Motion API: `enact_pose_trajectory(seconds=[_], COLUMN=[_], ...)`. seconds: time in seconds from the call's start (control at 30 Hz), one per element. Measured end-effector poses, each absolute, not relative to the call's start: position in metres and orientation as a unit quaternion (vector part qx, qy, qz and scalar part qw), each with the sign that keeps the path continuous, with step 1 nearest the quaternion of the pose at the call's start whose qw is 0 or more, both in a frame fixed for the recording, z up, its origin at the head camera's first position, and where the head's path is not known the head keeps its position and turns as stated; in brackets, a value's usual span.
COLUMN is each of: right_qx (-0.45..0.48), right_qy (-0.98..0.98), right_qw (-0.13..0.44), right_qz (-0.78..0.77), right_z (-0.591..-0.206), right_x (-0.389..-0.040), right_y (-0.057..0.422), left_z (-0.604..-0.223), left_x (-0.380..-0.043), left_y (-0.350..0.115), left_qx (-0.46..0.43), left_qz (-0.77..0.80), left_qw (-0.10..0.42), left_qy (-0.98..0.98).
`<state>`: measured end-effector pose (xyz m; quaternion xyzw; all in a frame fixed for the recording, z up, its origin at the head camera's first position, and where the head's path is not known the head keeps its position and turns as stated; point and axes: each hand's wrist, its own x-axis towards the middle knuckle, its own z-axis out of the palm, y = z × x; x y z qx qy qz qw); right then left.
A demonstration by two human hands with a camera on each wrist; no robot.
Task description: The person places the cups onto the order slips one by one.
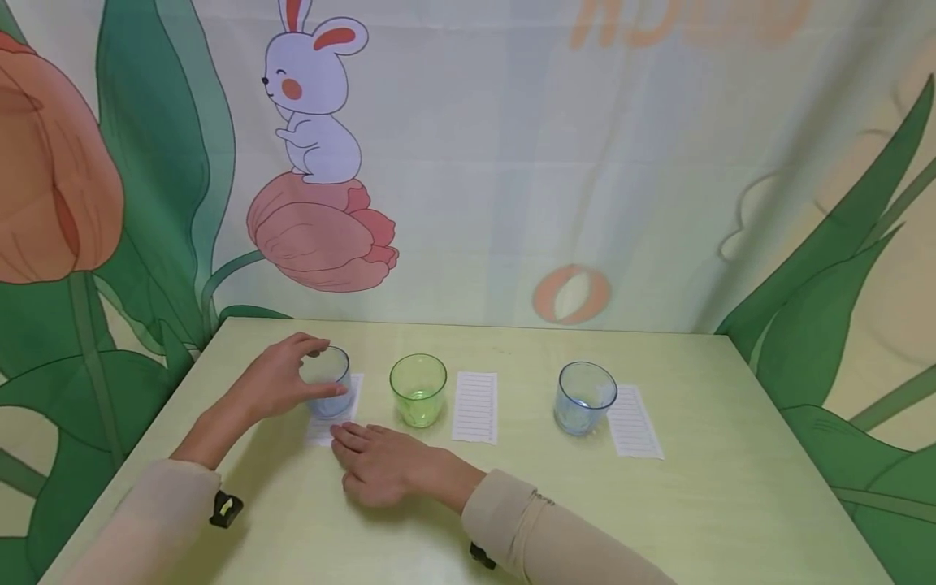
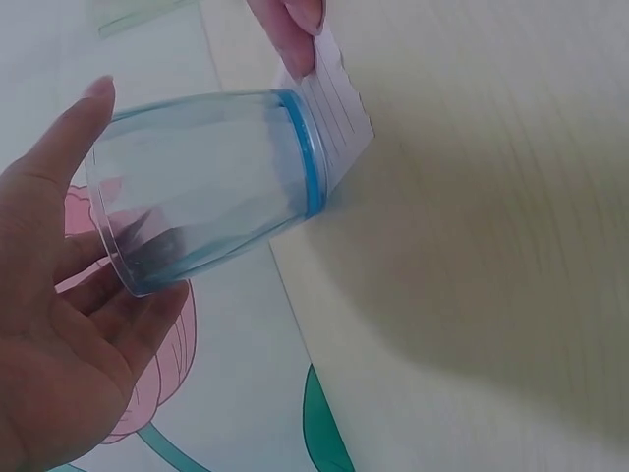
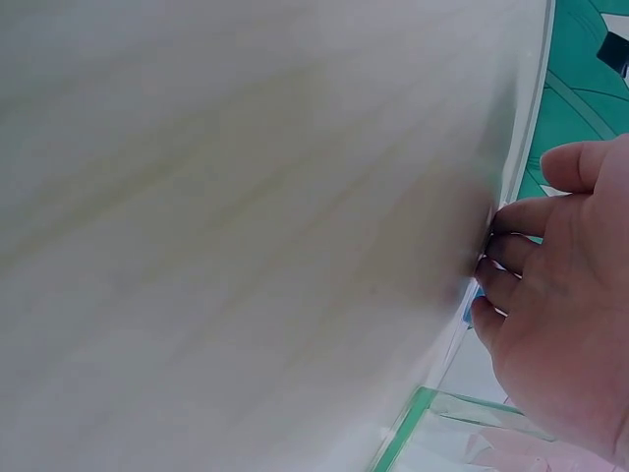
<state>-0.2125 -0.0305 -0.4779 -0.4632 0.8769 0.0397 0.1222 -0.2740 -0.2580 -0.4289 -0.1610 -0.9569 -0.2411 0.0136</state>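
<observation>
On the left of the table (image 1: pixel 695 504), left hand (image 1: pixel 281 370) with its grip around a blue glass (image 1: pixel 331 372) over a lined slip (image 1: pixel 319 435), right hand (image 1: pixel 380 463) loose, fingers at the slip's near edge, green glass (image 1: pixel 418 392) just beyond, second slip (image 1: pixel 475 408), another blue glass (image 1: pixel 583 398), third slip (image 1: pixel 638 422)

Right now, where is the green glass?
In the head view, the green glass stands on the table, left of centre, between the leftmost blue glass and the middle lined paper.
</observation>
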Motion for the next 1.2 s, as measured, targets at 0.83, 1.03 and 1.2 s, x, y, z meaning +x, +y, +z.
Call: enact_pose_trajectory(seconds=[0.83, 1.03, 1.2], right_qx=[-0.488, -0.495, -0.492], right_qy=[0.867, 0.866, 0.87], right_qw=[0.103, 0.066, 0.035], right_qz=[-0.002, -0.005, -0.002], right_z=[-0.464, -0.449, -0.445], right_x=[-0.204, -0.19, -0.182], right_y=[-0.007, 0.036, 0.078], left_z=[-0.416, -0.394, -0.389], left_x=[-0.275, -0.267, -0.263], left_y=[-0.24, -0.207, -0.172], left_qx=[-0.171, -0.2, -0.242], left_qz=[-0.215, -0.217, -0.232], left_qw=[-0.015, 0.004, 0.022], left_qy=[-0.961, -0.955, -0.942])
